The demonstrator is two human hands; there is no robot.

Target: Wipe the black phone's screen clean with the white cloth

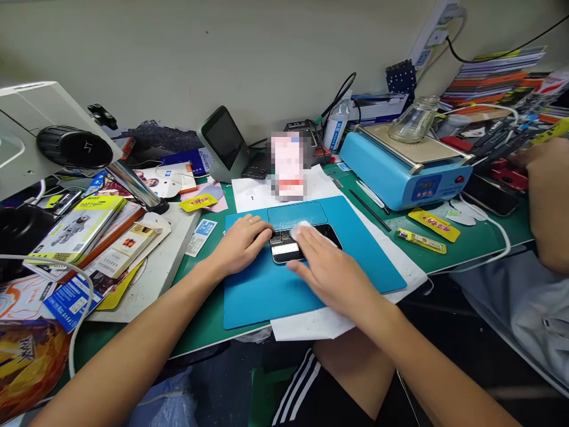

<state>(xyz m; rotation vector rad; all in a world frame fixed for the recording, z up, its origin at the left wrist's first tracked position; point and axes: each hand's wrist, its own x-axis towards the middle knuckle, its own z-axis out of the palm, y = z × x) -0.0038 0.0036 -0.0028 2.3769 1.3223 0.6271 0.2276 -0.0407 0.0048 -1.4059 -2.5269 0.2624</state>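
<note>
A smartphone (pixel 288 252) lies flat on the blue work mat (pixel 258 299), its dark glass reflecting a bright white strip. My left hand (pixel 245 244), fingers curled together and a ring on one, grips the phone's left end. Across the phone reaches my right hand (pixel 326 264), pressing a small white wipe (pixel 301 230) under its fingertips onto the glass. The thumb is apart from the other fingers, and the palm hides the phone's right part. Just behind the phone, a thin outlined rectangle (pixel 297 212) shows on the mat; whether it is a clear sheet or a recess I cannot tell.
At the back stands a blurred upright screen (pixel 288 166), beside a grey display device (pixel 224 145). A blue heating plate (pixel 400 169) with a glass jar (pixel 415 121) is at the right. Boxes (pixel 80 228) crowd the left. Another person's arm (pixel 549 201) is far right.
</note>
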